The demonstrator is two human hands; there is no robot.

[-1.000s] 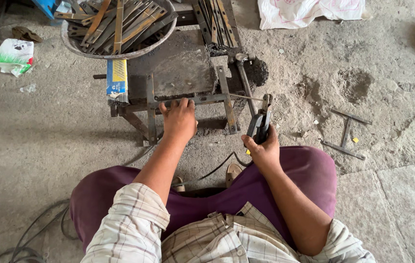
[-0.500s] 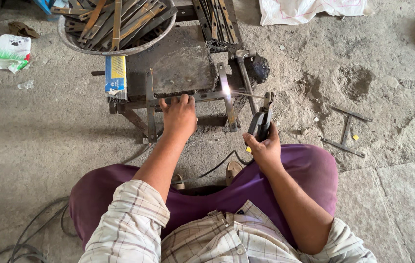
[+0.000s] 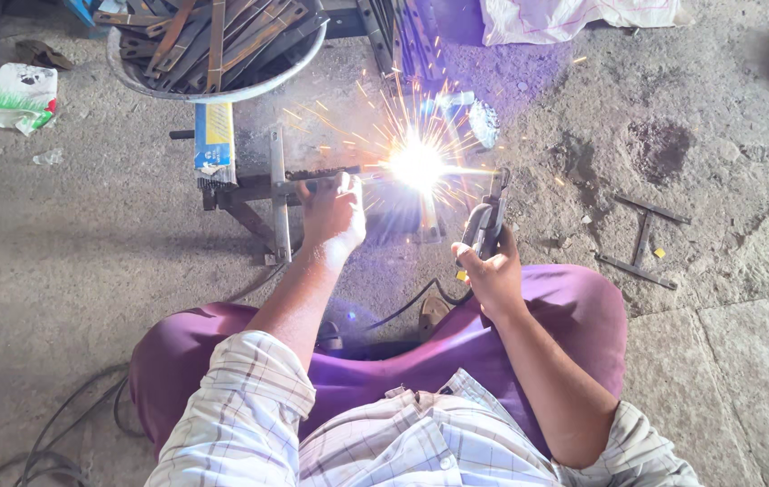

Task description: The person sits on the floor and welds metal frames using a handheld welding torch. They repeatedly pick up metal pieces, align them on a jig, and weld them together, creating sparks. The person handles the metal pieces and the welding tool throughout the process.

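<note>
A bright welding arc (image 3: 418, 164) now flares on the low metal stand (image 3: 263, 191) on the concrete floor (image 3: 87, 271), throwing sparks where a second ago there was none, so the weld is under way. The left hand (image 3: 335, 212) stays closed on the flat steel strip (image 3: 321, 171), pinning it to the stand's near left side. The right hand (image 3: 493, 271) grips the electrode holder (image 3: 485, 221), tip at the arc.

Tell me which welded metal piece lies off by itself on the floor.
The H-shaped frame, on the concrete right of the right hand; other pieces sit in the basin or on the stand.
</note>
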